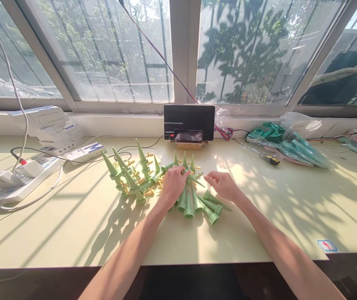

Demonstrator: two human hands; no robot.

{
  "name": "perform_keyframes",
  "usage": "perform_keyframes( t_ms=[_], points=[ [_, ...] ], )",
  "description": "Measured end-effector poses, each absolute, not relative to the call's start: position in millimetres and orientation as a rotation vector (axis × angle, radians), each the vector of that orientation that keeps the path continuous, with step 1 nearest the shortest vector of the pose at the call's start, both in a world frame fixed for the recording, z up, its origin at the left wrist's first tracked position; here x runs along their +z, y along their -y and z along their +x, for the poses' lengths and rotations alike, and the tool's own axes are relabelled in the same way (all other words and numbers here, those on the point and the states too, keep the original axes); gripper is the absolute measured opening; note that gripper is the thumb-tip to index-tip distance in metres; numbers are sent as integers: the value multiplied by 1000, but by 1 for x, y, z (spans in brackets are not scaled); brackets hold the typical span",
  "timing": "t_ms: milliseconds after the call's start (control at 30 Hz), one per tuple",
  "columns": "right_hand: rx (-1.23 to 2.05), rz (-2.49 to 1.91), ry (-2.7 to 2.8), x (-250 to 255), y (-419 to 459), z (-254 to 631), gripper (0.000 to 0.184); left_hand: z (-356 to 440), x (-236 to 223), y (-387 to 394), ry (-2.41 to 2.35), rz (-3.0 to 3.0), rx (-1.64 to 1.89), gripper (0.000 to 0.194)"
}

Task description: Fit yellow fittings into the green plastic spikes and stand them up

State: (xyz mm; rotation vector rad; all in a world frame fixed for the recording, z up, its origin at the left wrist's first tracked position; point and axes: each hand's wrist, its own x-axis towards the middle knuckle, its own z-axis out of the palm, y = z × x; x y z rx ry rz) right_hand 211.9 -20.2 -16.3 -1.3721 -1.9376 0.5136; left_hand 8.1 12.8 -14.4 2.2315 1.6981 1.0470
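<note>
Centrally, green cone [196, 181] pinched in left fingers [178, 168], tip near half-curled right fingers [212, 176], their contents unclear.

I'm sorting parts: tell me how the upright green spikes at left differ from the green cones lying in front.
The upright green spikes point up; the lying green cones rest on their sides, open ends forward. The upright spikes carry yellow fittings; the lying cones' open ends show none. Both taper.

- Spikes [188, 208]: light green
- Pegs [148, 192]: orange-yellow
- Counter [228, 246]: pale yellow, striped and dappled darker
- Screen [190, 116]: black
- Small box [85, 153]: white, blue-marked
- Tool [272, 160]: black and yellow
- Sticker [327, 246]: white, blue-bordered, red-marked
</note>
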Motion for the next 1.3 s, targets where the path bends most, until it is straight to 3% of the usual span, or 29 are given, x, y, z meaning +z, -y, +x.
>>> perform_keyframes(
  t_ms=[567,1067,1300],
  points=[
    [670,-1394,2231,-9,28,221,44,9,-17,-13,-1589,2262,1033,23],
    [633,-1323,2232,-10,28,219,25,11,-11,-10,-1535,2253,1102,18],
    [569,-1261,2045,-8,25,219,26,14,-2,-4,-1463,2229,1284,24]
  ],
)
